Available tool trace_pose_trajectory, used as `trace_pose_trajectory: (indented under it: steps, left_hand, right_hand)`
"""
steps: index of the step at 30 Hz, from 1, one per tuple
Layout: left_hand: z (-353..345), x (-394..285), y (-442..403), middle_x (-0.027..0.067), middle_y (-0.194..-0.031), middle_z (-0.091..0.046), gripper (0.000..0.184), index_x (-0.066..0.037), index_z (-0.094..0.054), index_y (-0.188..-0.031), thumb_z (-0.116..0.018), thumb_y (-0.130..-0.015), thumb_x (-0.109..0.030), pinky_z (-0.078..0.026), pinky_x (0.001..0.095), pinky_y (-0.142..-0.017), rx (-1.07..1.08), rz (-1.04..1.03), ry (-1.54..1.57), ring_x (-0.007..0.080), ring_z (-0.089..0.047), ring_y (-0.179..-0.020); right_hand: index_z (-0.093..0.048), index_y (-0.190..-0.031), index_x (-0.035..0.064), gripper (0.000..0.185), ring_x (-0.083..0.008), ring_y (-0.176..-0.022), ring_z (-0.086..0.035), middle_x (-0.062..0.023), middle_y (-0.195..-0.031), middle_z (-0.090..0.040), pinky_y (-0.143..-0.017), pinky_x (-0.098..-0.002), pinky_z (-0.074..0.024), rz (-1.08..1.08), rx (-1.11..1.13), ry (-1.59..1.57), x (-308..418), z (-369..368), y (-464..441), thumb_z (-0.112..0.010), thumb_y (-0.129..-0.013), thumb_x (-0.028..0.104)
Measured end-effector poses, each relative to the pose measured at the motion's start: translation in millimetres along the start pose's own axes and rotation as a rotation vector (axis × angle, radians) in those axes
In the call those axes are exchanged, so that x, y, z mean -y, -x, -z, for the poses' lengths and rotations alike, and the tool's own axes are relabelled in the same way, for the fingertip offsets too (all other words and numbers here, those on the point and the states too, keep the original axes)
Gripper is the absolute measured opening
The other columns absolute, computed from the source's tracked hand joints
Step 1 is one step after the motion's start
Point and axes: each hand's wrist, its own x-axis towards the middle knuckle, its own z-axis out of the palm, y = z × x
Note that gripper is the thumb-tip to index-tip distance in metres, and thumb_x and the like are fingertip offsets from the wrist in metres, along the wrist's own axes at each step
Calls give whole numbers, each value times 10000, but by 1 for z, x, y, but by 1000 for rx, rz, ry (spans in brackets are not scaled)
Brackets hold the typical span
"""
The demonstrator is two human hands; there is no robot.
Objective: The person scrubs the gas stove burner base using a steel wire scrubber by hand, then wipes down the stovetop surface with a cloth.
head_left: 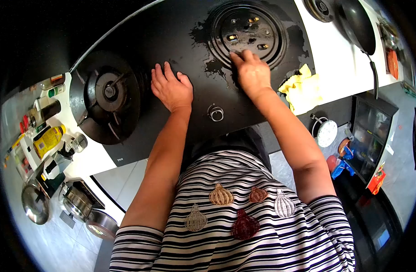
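Note:
My left hand [172, 88] lies flat on the black stove top [171, 131], fingers spread, just right of the left burner [109, 92]. Curled at the near rim of the round burner recess [249, 34] is my right hand [252, 72], its fingers bent downward. Whatever those fingers hold, if anything, is too small to make out. The recess has its burner parts off, and wet, dark patches surround it. A crumpled yellow cloth [303, 88] rests to the right of my right hand. Between my forearms sits a stove knob [216, 113].
At the upper right are a removed burner part [320, 9] and a black pan [357, 27] on the white counter. Bottles, including a yellow one [48, 140], stand at the left. Pots [77, 202] are at the lower left. A dark cabinet [373, 136] is at the right.

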Motion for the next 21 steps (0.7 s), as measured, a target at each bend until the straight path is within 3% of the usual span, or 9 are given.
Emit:
trace_pose_trajectory:
  steps: [2,6,11,13,15,19,21]
  left_hand:
    - [1,-2,-2,154,-1440,-456,477,-76,-521,-1357,-522,-924,-275,-279,508,-1122,13,-7,32,343,-362,-1381]
    - [1,-4,-1,153,-1438,-461,480,-80,-523,-1358,-528,-920,-275,-286,509,-1119,10,-9,27,342,-369,-1378]
    - [-1,-2,-1,149,-1439,-466,484,-79,-522,-1360,-535,-915,-271,-294,506,-1114,-2,0,23,340,-377,-1376]
    - [-1,-1,-1,148,-1439,-466,487,-80,-522,-1360,-536,-913,-272,-293,506,-1115,-1,2,13,339,-377,-1376]
    - [0,-3,0,148,-1438,-467,489,-81,-522,-1361,-537,-911,-273,-291,505,-1116,7,1,12,338,-377,-1376]
    - [0,-4,-2,156,-1433,-465,489,-72,-535,-1337,-548,-887,-263,-287,500,-1122,7,-4,-5,342,-376,-1375]
    - [-1,-1,-2,162,-1430,-462,491,-63,-547,-1317,-559,-863,-251,-282,496,-1127,-5,-8,5,344,-370,-1377]
  right_hand:
    - [-706,-1140,197,343,-260,-903,-632,-39,-1016,-606,-741,-362,-540,-7,-197,-62,-10,-5,10,-587,-840,83]
    - [-716,-1048,173,250,-274,-846,-646,-56,-941,-624,-695,-393,-546,26,-364,-247,-13,-17,-7,-634,-825,97]
    - [-681,-927,148,139,-308,-826,-671,-98,-953,-623,-667,-434,-554,-222,-291,-130,-9,-14,-29,-556,-869,134]
    - [-664,-932,121,121,-314,-823,-676,-114,-976,-620,-664,-440,-554,-309,-139,-85,-9,-8,-31,-562,-867,124]
    - [-671,-961,73,151,-279,-845,-675,-136,-1027,-613,-651,-394,-571,-228,-46,9,0,-5,-33,-580,-842,88]
    - [-668,-971,74,157,-270,-892,-670,-124,-1030,-605,-684,-395,-578,-104,-113,-55,15,-10,-45,-566,-854,92]
    - [-669,-1087,116,229,-316,-918,-659,-118,-1035,-612,-748,-432,-556,-56,-165,-163,-2,-11,-36,-543,-896,128]
